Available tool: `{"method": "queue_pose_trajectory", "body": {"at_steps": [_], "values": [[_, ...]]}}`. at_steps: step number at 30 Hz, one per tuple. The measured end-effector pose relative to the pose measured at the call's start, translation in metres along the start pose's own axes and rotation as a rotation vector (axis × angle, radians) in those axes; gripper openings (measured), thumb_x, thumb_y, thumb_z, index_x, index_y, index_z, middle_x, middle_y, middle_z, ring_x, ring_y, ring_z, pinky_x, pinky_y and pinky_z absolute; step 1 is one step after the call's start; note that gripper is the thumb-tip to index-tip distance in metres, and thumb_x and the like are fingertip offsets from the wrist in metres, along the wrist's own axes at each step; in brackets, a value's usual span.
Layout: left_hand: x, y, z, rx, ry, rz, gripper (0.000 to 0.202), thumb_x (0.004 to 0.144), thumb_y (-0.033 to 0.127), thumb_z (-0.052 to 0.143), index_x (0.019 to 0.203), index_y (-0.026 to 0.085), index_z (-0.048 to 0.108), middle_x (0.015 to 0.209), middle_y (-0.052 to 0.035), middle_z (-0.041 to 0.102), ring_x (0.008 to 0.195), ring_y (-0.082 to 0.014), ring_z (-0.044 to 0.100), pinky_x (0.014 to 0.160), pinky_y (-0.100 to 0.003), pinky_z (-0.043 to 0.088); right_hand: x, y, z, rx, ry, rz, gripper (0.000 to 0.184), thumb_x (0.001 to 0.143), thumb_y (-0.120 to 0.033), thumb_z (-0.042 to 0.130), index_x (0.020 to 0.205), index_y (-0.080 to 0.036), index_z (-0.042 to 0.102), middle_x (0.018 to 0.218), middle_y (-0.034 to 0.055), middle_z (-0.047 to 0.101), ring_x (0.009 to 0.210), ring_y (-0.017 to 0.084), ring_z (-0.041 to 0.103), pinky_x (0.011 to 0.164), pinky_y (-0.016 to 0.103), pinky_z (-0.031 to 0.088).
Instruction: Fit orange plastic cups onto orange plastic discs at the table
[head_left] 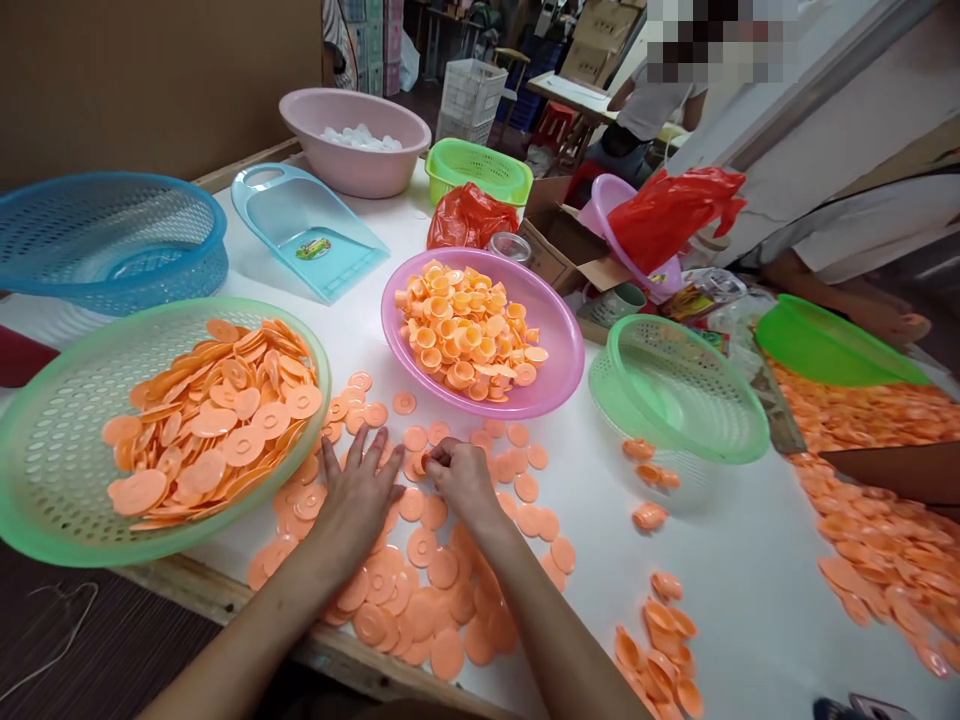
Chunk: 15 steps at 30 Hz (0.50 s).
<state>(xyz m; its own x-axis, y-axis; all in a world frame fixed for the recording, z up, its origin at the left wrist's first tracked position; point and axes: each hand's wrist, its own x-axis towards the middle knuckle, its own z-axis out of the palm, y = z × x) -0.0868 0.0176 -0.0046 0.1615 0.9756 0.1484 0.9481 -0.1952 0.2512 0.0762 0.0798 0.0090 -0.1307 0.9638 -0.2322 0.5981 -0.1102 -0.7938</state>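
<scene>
My left hand lies flat with fingers spread on a scatter of flat orange plastic discs on the white table. My right hand sits just beside it, fingers curled in a pinch on one small orange piece at its fingertips. A green perforated basket at the left holds a heap of flat orange discs. Beyond my hands, a pink bowl holds a pile of small orange cups.
An upturned green basket stands at the right, with more orange pieces around it and a big heap at the far right. A blue basket, a light-blue scoop, a pink basin, red bags and a cardboard box lie behind. Another person sits at the far right.
</scene>
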Motion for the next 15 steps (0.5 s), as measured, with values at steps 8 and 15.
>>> {"method": "queue_pose_trajectory", "body": {"at_steps": [8, 15], "values": [[0.02, 0.013, -0.014, -0.456, -0.092, -0.192, 0.025, 0.092, 0.024, 0.047, 0.087, 0.021, 0.071, 0.09, -0.0066, 0.07, 0.09, -0.022, 0.062, 0.085, -0.041, 0.045, -0.003, -0.009, 0.007, -0.26, 0.026, -0.105, 0.013, 0.075, -0.009, 0.056, 0.067, -0.017, 0.061, 0.065, 0.0034, 0.067, 0.059, 0.014, 0.058, 0.056, 0.022, 0.035], [0.047, 0.01, -0.012, -1.102, -0.387, -0.64, 0.006, 0.072, 0.021, 0.058, 0.068, 0.019, 0.054, 0.051, 0.0031, 0.061, 0.042, -0.015, 0.06, 0.04, -0.022, 0.043, -0.007, -0.023, 0.01, -0.521, -0.018, -0.116, 0.016, 0.082, -0.008, 0.052, 0.073, -0.016, 0.062, 0.069, 0.0049, 0.067, 0.058, 0.013, 0.054, 0.053, 0.024, 0.028]]}}
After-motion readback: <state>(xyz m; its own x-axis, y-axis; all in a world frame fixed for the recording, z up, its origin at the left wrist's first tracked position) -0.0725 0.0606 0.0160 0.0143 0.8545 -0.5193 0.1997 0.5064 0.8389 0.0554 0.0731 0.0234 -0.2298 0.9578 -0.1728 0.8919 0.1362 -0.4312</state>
